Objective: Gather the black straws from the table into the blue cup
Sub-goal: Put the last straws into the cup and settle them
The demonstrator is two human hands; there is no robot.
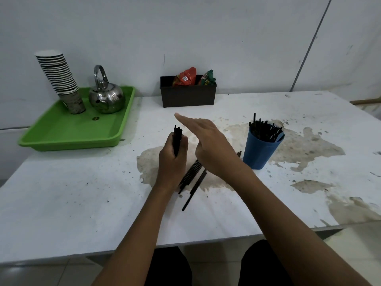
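My left hand [172, 159] is closed around an upright bundle of black straws [177, 134] near the table's middle. My right hand [208, 143] hovers flat and open just right of the bundle, fingers stretched toward its top, holding nothing. Several loose black straws [193, 178] lie on the table below my hands, partly hidden by them. The blue cup [260, 151] stands to the right, packed with many black straws [265, 130] sticking up.
A green tray [68, 135] at the back left carries a stack of paper cups [61, 79] and a metal kettle [106, 96]. A black box [187, 96] with snack packets stands against the wall. The white table [82, 193] is stained; its front edge is near my legs.
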